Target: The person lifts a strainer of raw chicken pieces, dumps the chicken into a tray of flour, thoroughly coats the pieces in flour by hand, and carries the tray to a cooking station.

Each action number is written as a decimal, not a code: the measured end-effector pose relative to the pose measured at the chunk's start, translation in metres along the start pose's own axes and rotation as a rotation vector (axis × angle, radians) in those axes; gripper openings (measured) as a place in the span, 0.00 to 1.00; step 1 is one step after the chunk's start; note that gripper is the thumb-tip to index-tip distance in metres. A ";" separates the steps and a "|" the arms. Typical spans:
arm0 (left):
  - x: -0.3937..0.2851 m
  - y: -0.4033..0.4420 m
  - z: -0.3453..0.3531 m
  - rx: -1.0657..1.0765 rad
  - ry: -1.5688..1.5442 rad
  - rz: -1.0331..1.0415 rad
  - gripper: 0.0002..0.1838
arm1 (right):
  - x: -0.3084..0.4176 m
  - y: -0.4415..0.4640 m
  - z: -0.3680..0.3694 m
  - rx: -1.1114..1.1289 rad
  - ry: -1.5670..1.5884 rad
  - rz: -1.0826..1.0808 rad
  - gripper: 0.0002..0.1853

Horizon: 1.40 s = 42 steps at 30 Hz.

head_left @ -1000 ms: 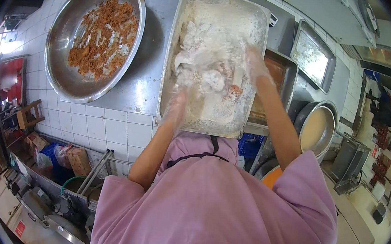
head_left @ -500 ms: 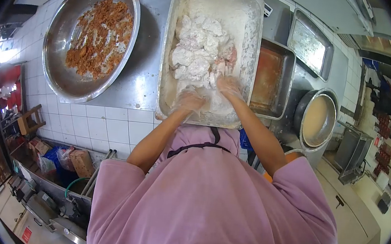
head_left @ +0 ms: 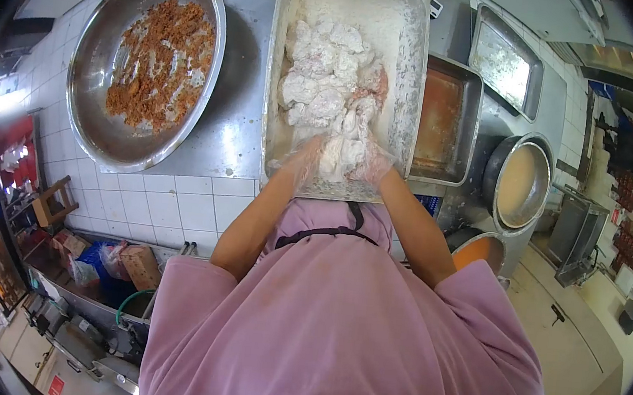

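Observation:
A deep metal tray (head_left: 415, 92) of white flour lies in front of me, with several flour-coated pieces of raw meat (head_left: 322, 82) heaped in its middle. Reddish, barely coated meat shows on the heap's right side. Near the tray's close end, my left hand (head_left: 303, 159) and my right hand (head_left: 375, 164), both in clear plastic gloves, close in from either side on a floured piece of meat (head_left: 342, 156). Flour and the gloves partly hide the fingertips.
To the left stands a large oval metal basin (head_left: 208, 101) with reddish-brown crumbly food (head_left: 165, 58). A shallow pan (head_left: 472, 129) with reddish residue adjoins the tray's right side. Farther right are an upper metal tray (head_left: 534, 89), a bowl of pale liquid (head_left: 517, 184) and a pot with orange contents (head_left: 480, 252).
My hands have come closer together around a floured piece of meat at the tray's near end. My right hand has moved down from the heap's edge. The view has shifted slightly.

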<state>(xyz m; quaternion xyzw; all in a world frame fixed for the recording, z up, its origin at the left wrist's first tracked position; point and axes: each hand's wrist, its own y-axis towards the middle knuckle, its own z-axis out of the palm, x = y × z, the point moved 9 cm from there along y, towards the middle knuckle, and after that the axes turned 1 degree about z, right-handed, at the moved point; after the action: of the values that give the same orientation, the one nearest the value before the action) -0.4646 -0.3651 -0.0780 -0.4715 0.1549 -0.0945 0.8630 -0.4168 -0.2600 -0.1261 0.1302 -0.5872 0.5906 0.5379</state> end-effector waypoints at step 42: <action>-0.141 0.031 -0.002 -0.096 -0.515 0.621 0.27 | 0.194 0.169 -0.024 0.122 -0.360 0.415 0.32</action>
<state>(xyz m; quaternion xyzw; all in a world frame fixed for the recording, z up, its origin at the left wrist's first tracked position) -0.5968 -0.3065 -0.0802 -0.4504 0.0728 0.2991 0.8381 -0.6139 -0.1015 -0.0741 0.1419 -0.6506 0.6900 0.2837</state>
